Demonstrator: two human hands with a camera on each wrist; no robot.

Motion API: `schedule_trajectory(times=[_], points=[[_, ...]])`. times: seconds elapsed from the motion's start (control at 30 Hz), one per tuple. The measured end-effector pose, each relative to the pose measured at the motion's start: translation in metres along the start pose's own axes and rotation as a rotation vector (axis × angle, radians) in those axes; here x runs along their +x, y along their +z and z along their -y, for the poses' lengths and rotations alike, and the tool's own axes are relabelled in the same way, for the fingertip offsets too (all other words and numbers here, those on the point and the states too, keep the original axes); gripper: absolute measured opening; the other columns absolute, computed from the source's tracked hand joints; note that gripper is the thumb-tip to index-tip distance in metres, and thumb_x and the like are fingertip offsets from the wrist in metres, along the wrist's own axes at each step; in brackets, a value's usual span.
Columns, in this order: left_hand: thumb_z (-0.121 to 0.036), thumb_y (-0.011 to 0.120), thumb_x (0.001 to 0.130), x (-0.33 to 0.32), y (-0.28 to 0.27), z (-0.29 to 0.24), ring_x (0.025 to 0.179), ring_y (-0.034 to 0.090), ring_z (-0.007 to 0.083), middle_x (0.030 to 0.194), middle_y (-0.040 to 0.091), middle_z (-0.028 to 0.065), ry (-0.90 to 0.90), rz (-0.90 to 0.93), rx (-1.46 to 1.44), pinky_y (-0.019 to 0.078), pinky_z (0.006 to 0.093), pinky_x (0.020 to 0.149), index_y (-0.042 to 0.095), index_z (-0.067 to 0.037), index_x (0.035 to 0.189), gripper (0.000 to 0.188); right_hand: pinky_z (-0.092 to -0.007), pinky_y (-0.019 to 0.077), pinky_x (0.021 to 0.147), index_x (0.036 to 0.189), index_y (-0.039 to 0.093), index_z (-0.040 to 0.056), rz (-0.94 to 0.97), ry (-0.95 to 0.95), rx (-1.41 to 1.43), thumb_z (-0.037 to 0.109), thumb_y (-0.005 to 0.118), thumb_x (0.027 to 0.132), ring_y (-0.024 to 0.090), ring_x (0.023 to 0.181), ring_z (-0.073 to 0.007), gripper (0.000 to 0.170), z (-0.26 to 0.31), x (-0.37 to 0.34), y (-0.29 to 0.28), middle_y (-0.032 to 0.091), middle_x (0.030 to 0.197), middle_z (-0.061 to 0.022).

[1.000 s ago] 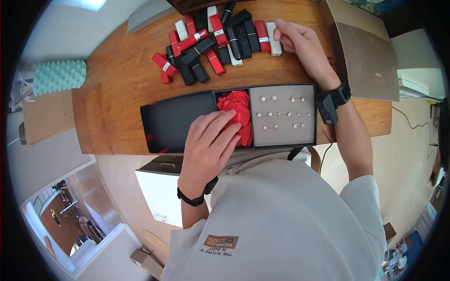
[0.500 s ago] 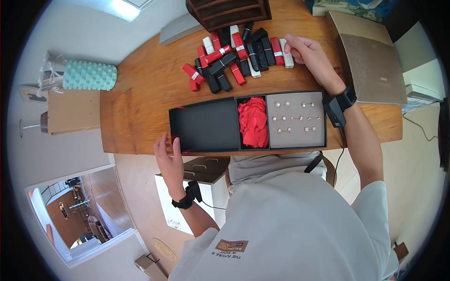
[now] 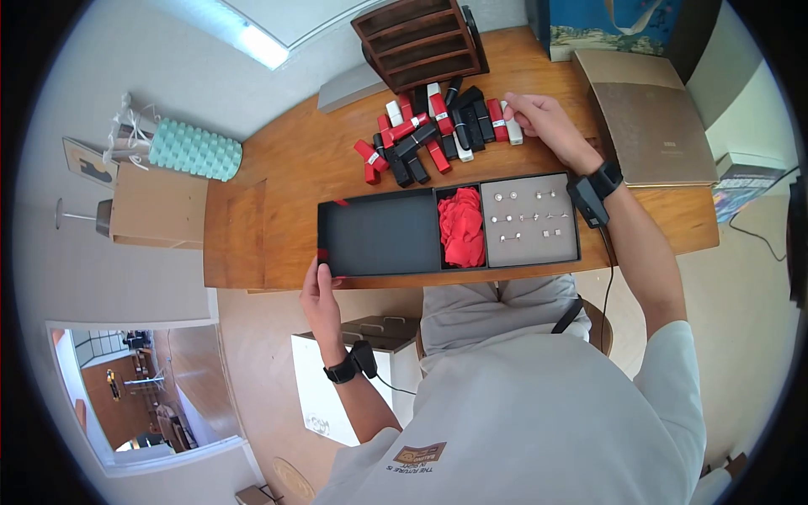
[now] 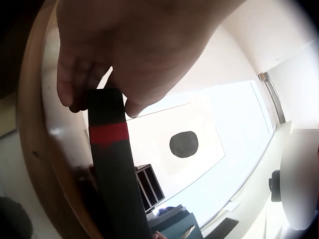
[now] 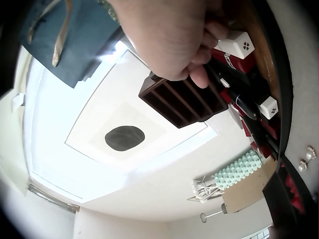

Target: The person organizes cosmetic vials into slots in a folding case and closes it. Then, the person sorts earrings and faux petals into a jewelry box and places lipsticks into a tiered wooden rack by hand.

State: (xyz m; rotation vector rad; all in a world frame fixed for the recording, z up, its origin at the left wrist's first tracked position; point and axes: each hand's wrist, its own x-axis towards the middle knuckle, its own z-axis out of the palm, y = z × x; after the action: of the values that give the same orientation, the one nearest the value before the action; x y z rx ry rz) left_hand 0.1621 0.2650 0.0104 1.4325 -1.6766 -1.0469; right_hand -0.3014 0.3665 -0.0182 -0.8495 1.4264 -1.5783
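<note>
A long black gift box (image 3: 379, 236) lies at the table's near edge. My left hand (image 3: 321, 303) pinches its near left corner; in the left wrist view, thumb and fingers sit on either side of the black wall (image 4: 112, 174) with its red ribbon (image 4: 109, 133). Red crumpled petals (image 3: 461, 229) fill the narrow middle compartment, and a grey pad with several pairs of earrings (image 3: 528, 218) fills the right one. Beyond the box, my right hand (image 3: 551, 130) rests loosely curled, fingertips beside a white lipstick box (image 3: 513, 130) at the right end of a pile.
Red, black and white lipsticks and boxes (image 3: 411, 143) lie heaped beyond the gift box. Behind them stand a dark wooden rack (image 3: 421, 46) and a grey slab (image 3: 352, 88). A brown carton (image 3: 652, 126) occupies the table's right side. A green foam roller (image 3: 195, 150) is at left.
My left hand has moved off the red petals, left and down to the box's near left corner, and now grips it. The right hand stays by the pile. The head view has shifted.
</note>
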Motion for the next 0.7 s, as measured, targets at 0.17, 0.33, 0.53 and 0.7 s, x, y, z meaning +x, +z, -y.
schedule_trajectory(times=[0.17,0.33,0.53,0.7], points=[[-0.020,0.056,0.108,-0.010,0.000,-0.019,0.119,0.063,0.0190,0.134,0.064,0.0137,0.118,0.015,-0.202,0.0530,0.0357,0.103,0.048,0.004,0.152,0.050,-0.0210,0.0303,0.059,0.089,0.069,0.0084,-0.006,-0.002,0.020,0.037,0.056,0.109,0.036,0.064,-0.0015,0.037,-0.001,0.000,0.001,0.042,0.070,0.0105],[-0.026,0.076,0.094,-0.002,0.002,-0.032,0.138,0.052,0.0276,0.154,0.048,0.0162,0.485,0.218,-0.411,0.0440,0.0432,0.116,0.038,0.003,0.158,0.080,-0.0220,0.0289,0.058,0.089,0.069,0.0075,-0.012,-0.004,0.026,0.037,0.056,0.109,0.034,0.062,-0.0021,0.038,-0.002,-0.001,0.003,0.040,0.068,0.0104],[-0.034,0.099,0.068,0.001,0.022,-0.053,0.136,0.052,0.0279,0.152,0.048,0.0168,0.604,0.113,-0.241,0.0437,0.0415,0.115,0.037,0.002,0.158,0.115,-0.0221,0.0277,0.059,0.089,0.069,0.0083,-0.022,-0.006,-0.022,0.039,0.055,0.110,0.032,0.063,-0.0023,0.039,0.001,-0.001,0.001,0.038,0.068,0.0107],[-0.036,0.101,0.064,0.021,0.004,-0.005,0.127,0.057,0.0261,0.141,0.055,0.0147,0.579,0.356,-0.133,0.0479,0.0400,0.109,0.044,0.000,0.152,0.111,-0.0219,0.0283,0.059,0.089,0.070,0.0069,-0.009,-0.006,0.012,0.036,0.057,0.108,0.034,0.063,-0.0019,0.037,0.001,-0.001,-0.001,0.042,0.070,0.0105]])
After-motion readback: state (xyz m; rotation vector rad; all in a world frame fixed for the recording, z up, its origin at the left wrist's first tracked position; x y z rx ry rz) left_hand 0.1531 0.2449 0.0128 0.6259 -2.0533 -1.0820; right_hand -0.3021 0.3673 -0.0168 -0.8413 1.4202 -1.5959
